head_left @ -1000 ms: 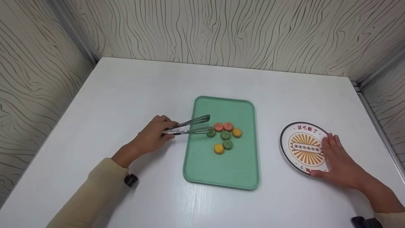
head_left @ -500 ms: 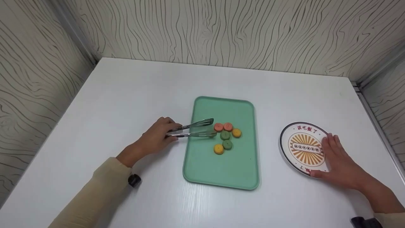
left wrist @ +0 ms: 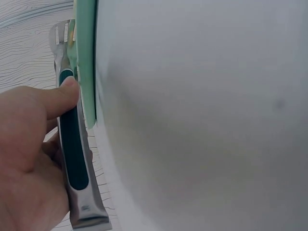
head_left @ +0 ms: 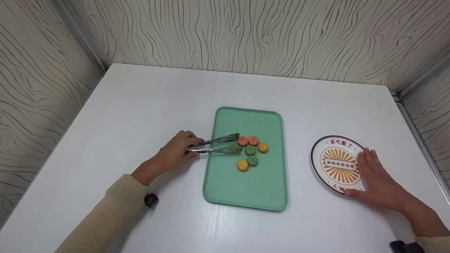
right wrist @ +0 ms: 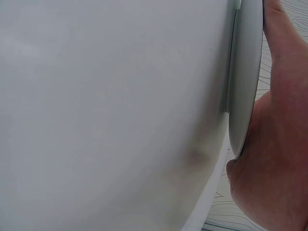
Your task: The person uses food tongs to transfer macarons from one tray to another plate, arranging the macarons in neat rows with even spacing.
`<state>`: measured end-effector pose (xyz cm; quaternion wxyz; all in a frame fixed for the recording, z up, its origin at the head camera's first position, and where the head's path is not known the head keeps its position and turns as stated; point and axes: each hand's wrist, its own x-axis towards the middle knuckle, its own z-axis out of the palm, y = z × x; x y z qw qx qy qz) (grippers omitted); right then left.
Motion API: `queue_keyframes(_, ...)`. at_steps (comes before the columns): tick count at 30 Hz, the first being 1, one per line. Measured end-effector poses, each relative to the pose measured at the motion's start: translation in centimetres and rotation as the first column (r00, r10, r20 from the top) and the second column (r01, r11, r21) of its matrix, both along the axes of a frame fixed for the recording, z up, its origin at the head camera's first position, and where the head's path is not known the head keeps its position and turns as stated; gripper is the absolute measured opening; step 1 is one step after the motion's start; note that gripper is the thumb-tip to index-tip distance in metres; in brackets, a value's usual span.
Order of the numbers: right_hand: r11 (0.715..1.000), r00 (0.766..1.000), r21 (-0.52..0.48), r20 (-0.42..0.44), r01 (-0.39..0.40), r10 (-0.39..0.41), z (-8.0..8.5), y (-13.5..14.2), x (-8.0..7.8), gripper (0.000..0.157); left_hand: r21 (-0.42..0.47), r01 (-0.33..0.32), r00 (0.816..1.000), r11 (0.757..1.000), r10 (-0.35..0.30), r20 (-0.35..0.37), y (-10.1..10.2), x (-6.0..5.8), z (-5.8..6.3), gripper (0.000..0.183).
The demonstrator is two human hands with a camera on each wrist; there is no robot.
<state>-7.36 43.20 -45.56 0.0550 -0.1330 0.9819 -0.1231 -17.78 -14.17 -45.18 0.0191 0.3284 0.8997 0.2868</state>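
Note:
In the head view my left hand (head_left: 175, 150) holds metal tongs (head_left: 214, 150) by their dark-gripped handle; the tongs (left wrist: 74, 139) show side-on in the left wrist view. Their slotted ends stand a little apart over a green tray (head_left: 246, 191), one on each side of a green macaron (head_left: 233, 145), which is partly hidden. Right beside the tips lie two pink macarons (head_left: 253, 141), two more green macarons (head_left: 252, 160) and two yellow macarons (head_left: 243, 165). My right hand (head_left: 381, 184) rests against the right rim of a white patterned plate (head_left: 340, 165), fingers extended and thumb at the near edge.
A white table (head_left: 158, 95) bears the tray and the plate, with a gap between the two. Wood-grain patterned panels (head_left: 228, 35) rise behind the table and at both sides.
My left hand has moved slightly right and toward me, and the tong ends have slid farther over the tray, around the leftmost green macaron. Right hand and plate have stayed put.

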Motion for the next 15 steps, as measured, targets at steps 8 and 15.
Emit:
queue_keyframes(8,1.000,1.000,-0.006,-0.003,-0.007,0.007,0.07,-0.05,0.02,0.119,0.000,0.005,1.000,1.000,-0.005,-0.028,0.07,-0.06,-0.11,0.031)
queue_keyframes(15,1.000,1.000,-0.012,0.010,0.001,-0.001,0.04,-0.11,0.08,0.118,0.022,-0.007,1.000,1.000,0.007,-0.022,0.16,0.01,-0.08,0.027)
